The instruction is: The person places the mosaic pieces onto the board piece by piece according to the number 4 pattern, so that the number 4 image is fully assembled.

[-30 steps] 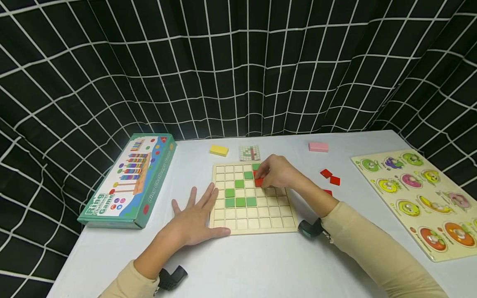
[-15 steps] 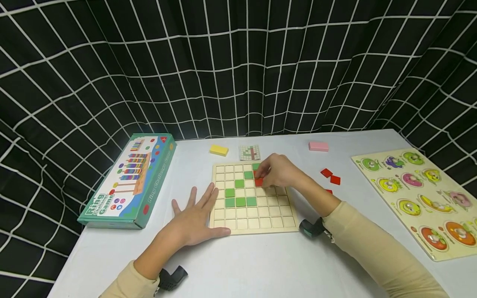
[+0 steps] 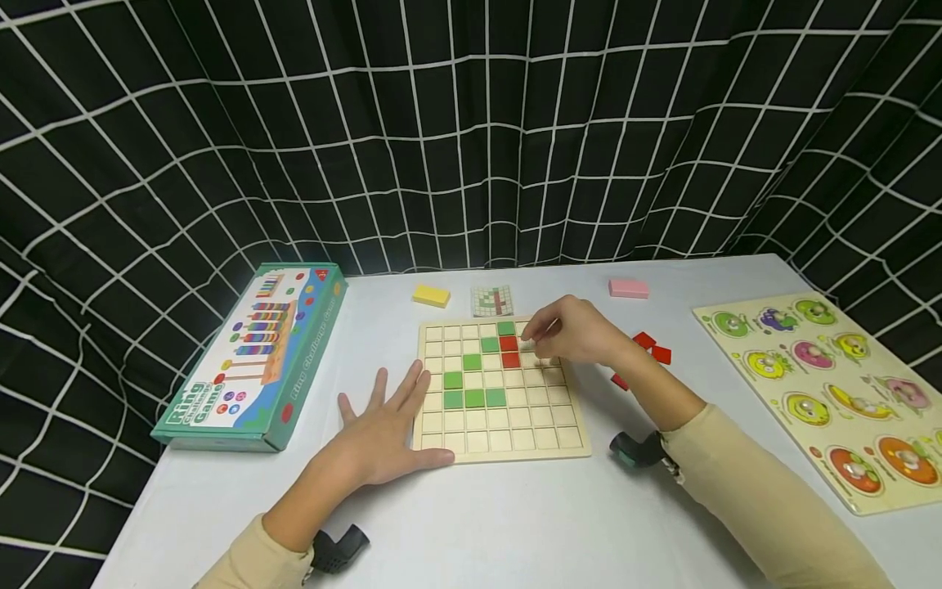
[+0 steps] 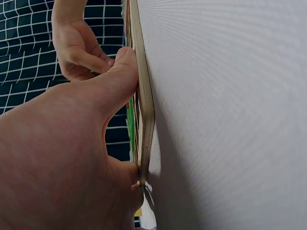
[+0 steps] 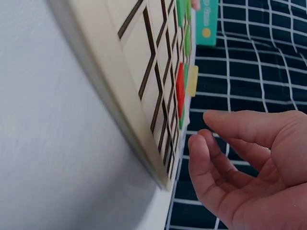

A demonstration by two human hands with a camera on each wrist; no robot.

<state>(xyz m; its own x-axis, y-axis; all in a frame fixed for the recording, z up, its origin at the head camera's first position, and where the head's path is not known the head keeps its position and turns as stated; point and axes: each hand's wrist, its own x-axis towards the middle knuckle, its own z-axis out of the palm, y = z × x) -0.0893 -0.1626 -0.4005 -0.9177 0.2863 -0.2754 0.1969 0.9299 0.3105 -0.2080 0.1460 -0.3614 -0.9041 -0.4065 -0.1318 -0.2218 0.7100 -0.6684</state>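
Note:
A wooden grid board (image 3: 500,442) lies on the white table, with several green tiles (image 3: 474,398) and two red tiles (image 3: 510,359) set in its squares. The left hand (image 3: 379,442) is spread flat at the board's left side, its thumb on the near corner and fingertips along the edge, as the left wrist view also shows. Just right of the red tiles, the right hand (image 3: 577,327) hovers over the board's far right part. Its fingers (image 5: 199,153) are loosely bent with nothing between them in the right wrist view.
Several loose red tiles (image 3: 660,355) lie right of the board, partly behind the right forearm. A pattern card (image 3: 491,301), a yellow block (image 3: 431,295) and a pink block (image 3: 628,288) sit beyond it. A game box (image 3: 250,360) stands left, a fruit puzzle board (image 3: 824,393) right.
The right hand has let go of the red tile and moved right and slightly up, uncovering both red tiles on the board. The left hand has stayed put.

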